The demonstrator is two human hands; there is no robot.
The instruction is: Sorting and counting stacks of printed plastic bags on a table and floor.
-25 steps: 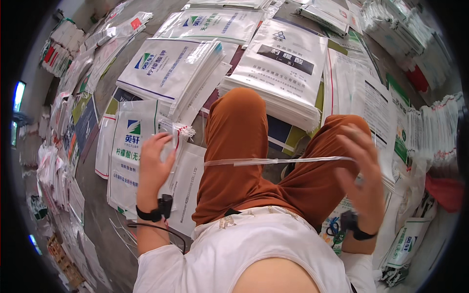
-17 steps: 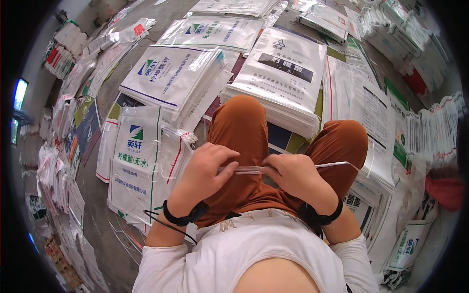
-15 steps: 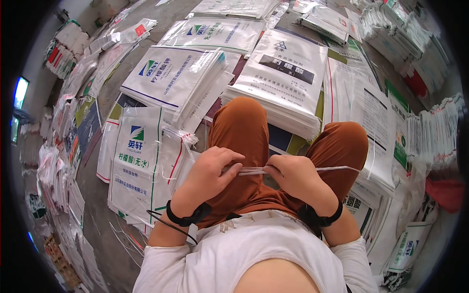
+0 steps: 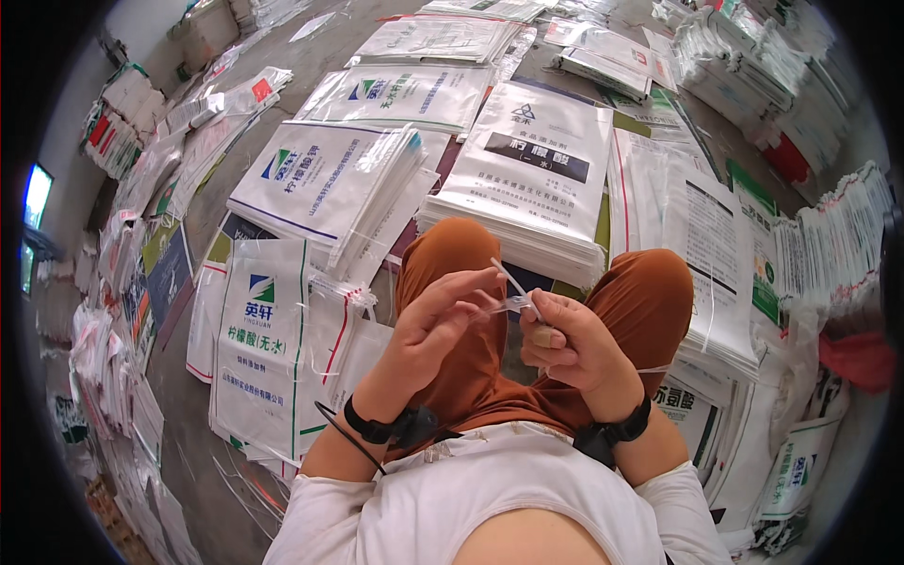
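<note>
A thin white plastic strip [image 4: 509, 276] runs between my two hands above my knees. My right hand [image 4: 576, 347] is closed and pinches it between thumb and curled fingers, with one end sticking up and away. Loosely bent round the other part of the strip are the fingers of my left hand [image 4: 438, 320]. Those fingertips are slightly smeared by motion, and the strip looks flattened and see-through beside them. A pale length of strip also shows below my right wrist. Just beyond my knees lies a thick stack of white printed woven bags [image 4: 532, 165].
More flat bag stacks lie ahead, among them one with blue print [image 4: 299, 184] and one with green print [image 4: 256, 330] on the left. At the right stand bundled bags [image 4: 833, 254] and a red cloth-like piece [image 4: 855, 358]. Loose strips [image 4: 247, 490] lie on the floor.
Both hands had held the strip stretched level between them. Now my right hand is turned up with the strip's end raised, and my left fingers have loosened and spread.
</note>
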